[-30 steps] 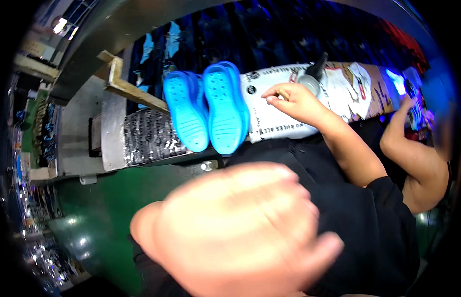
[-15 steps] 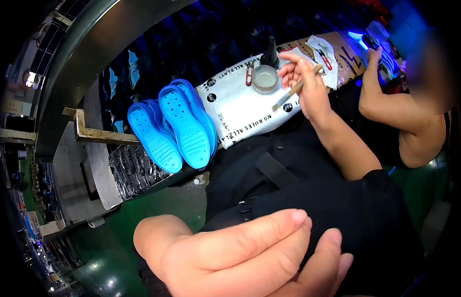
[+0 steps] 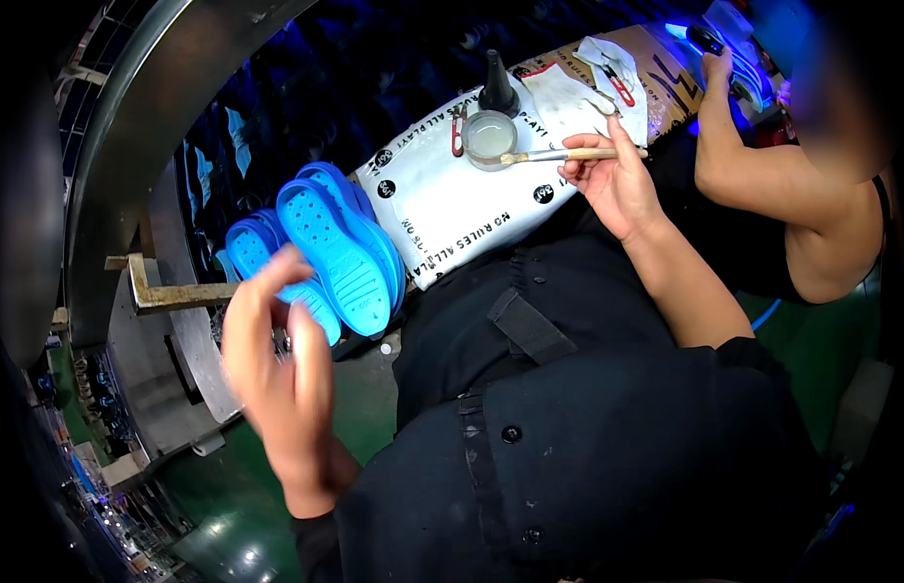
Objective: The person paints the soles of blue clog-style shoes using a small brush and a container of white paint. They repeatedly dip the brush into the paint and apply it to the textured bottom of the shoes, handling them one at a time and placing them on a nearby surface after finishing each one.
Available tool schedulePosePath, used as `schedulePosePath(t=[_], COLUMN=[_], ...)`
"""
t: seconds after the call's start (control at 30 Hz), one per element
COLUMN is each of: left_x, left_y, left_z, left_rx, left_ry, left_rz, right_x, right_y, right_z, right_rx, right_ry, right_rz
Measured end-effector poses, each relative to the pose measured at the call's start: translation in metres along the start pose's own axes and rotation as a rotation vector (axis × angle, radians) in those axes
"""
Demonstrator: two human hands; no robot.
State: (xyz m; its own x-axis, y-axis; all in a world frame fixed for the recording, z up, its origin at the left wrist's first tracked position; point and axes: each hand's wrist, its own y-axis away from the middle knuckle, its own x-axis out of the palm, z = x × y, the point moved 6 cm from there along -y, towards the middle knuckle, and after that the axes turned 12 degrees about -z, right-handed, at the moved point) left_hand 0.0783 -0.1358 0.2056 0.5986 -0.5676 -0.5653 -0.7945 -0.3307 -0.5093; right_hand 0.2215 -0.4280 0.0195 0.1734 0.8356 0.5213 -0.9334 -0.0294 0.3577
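My right hand (image 3: 615, 177) grips a wooden-handled brush (image 3: 568, 154), its tip lying across a small round dish of clear liquid (image 3: 489, 137) on the white printed sheet (image 3: 450, 209) that covers the work surface. My left hand (image 3: 280, 367) is raised in front of me with fingers loosely apart and nothing in it, just short of the blue shoe soles (image 3: 337, 250). Those soles lie stacked, tread side up, at the left end of the sheet. A black cone-tipped bottle (image 3: 496, 87) stands behind the dish.
White cloths (image 3: 583, 83) with red-handled scissors lie past the dish. A co-worker's arm (image 3: 763, 180) reaches in from the right toward a blue-lit spot. A grey metal machine frame (image 3: 155, 146) and bracket (image 3: 170, 291) stand to the left, above a green floor (image 3: 233, 505).
My left hand has pulled away from the camera and moved left toward the blue soles. My right hand has laid the brush across the dish. The view has tilted down.
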Motion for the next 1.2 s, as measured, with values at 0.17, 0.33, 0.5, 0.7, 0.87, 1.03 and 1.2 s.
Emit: schedulePosePath(t=[0.17, 0.33, 0.5, 0.7, 0.87, 1.03, 1.2], left_x=[0.01, 0.039, 0.043, 0.025, 0.03, 0.024, 0.034], left_y=[0.055, 0.059, 0.051, 0.048, 0.067, 0.09, 0.089], left_z=[0.171, 0.195, 0.199, 0.186, 0.228, 0.223, 0.177], left_rx=[-0.278, -0.331, -0.275, -0.347, -0.94, -1.255, -1.021], left_ry=[-0.761, -0.774, -0.809, -0.65, 0.525, 1.037, 0.985], left_rz=[0.243, 0.344, 0.345, 0.204, 0.098, 0.017, 0.18], right_x=[0.005, 0.014, 0.022, 0.008, 0.001, 0.005, 0.003], right_y=[0.0, 0.004, 0.013, -0.004, -0.019, -0.022, -0.025], right_z=[0.001, 0.013, 0.021, 0.012, -0.005, -0.015, -0.017], right_rx=[-0.045, -0.286, -0.393, -0.176, 0.057, 0.144, 0.114], right_ry=[0.002, 0.174, 0.278, 0.109, -0.031, -0.066, -0.037], right_rz=[0.083, 0.135, 0.165, 0.004, -0.153, -0.191, -0.227])
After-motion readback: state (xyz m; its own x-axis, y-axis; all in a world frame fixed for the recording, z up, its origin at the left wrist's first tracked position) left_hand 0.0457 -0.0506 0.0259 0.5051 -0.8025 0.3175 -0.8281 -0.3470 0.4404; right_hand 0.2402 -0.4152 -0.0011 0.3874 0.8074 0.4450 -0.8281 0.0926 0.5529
